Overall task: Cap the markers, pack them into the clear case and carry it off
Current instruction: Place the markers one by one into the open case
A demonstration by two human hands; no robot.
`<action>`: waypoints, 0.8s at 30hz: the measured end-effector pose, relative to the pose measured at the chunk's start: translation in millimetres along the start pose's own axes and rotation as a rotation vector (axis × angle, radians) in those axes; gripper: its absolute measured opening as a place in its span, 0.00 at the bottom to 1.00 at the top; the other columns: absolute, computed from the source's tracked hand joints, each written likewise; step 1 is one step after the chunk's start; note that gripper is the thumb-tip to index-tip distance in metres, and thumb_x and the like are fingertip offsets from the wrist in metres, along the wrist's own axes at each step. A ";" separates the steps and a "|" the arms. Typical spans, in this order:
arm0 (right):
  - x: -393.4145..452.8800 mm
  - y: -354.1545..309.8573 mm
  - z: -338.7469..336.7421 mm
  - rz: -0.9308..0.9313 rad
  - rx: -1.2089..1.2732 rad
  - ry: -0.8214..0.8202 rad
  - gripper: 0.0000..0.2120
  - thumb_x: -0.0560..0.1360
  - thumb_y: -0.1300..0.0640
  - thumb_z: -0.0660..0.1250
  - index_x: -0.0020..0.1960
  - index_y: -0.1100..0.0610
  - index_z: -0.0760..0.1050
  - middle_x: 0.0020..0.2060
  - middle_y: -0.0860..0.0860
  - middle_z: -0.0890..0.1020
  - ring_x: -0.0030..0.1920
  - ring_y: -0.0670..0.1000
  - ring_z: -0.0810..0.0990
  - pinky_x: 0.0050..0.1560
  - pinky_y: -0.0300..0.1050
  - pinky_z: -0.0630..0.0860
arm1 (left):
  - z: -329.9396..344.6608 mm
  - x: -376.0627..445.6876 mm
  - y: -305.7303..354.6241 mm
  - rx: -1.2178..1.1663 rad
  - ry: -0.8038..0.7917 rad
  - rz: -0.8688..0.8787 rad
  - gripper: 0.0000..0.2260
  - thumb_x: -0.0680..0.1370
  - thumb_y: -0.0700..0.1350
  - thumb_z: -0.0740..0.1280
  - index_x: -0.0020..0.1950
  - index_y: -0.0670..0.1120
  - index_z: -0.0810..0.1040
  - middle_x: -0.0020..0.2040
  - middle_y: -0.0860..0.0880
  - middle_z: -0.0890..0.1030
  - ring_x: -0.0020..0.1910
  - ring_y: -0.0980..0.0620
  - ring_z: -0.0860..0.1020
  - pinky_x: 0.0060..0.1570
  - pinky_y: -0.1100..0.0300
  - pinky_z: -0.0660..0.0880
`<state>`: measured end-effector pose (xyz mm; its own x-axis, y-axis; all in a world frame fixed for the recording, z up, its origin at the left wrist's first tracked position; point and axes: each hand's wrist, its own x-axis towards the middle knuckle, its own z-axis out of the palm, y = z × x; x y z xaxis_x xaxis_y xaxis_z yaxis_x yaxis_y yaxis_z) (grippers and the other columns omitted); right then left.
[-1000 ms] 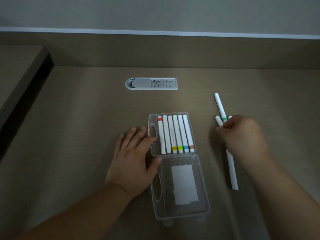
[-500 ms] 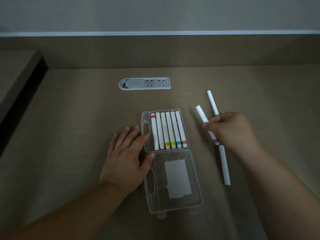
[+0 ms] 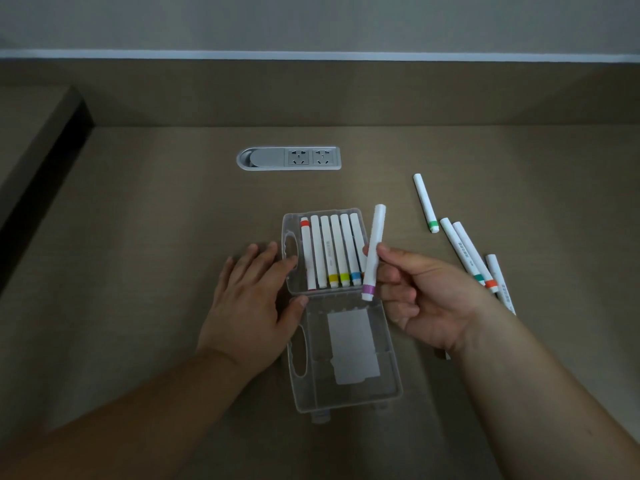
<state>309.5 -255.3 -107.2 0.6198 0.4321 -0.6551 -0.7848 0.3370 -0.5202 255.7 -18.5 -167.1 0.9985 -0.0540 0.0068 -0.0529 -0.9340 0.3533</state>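
The clear case (image 3: 389, 375) lies open on the desk, its far half holding several capped white markers (image 3: 334, 251) side by side. My left hand (image 3: 254, 303) rests flat against the case's left edge, fingers touching the handle cut-out. My right hand (image 3: 420, 299) pinches a white marker with a purple band (image 3: 374, 244), holding it nearly upright over the right side of the far half. Loose markers lie to the right: one with a green band (image 3: 425, 200), then several more (image 3: 469, 254), partly hidden by my right wrist.
A grey power socket strip (image 3: 289, 158) is set into the desk beyond the case. A raised back panel runs along the far edge, and a dark gap borders the desk at the left.
My right hand has lifted the purple-banded marker off the desk at the right and carried it left over the case. My left hand has stayed at the case's edge.
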 end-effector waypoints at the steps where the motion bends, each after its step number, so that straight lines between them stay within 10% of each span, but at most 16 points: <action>1: -0.4 1.5 -0.3 -0.006 0.014 -0.026 0.08 0.73 0.55 0.68 0.51 0.56 0.77 0.27 0.48 0.75 0.20 0.41 0.65 0.18 0.32 0.57 | 0.0 -0.2 0.2 0.000 0.000 0.001 0.29 0.77 0.65 0.52 0.77 0.58 0.61 0.79 0.52 0.61 0.80 0.51 0.52 0.78 0.45 0.49; 9: -3.1 2.4 0.0 -0.070 0.154 -0.146 0.13 0.74 0.59 0.61 0.54 0.61 0.80 0.40 0.60 0.85 0.26 0.49 0.78 0.25 0.37 0.76 | 0.0 0.1 -0.8 0.004 -0.012 0.006 0.29 0.78 0.66 0.52 0.78 0.58 0.59 0.80 0.52 0.59 0.80 0.51 0.50 0.78 0.45 0.48; 24: -13.2 3.3 -11.2 -0.108 -0.017 -0.132 0.11 0.75 0.63 0.64 0.51 0.63 0.83 0.37 0.58 0.85 0.30 0.48 0.82 0.29 0.38 0.80 | 1.2 -0.3 -0.3 -0.003 0.004 0.006 0.28 0.77 0.65 0.53 0.77 0.58 0.62 0.79 0.52 0.62 0.80 0.51 0.52 0.78 0.45 0.49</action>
<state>298.8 -269.2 -106.4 0.6935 0.5010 -0.5176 -0.7129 0.3738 -0.5933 255.5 -18.6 -168.4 0.9983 -0.0578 0.0125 -0.0584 -0.9327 0.3559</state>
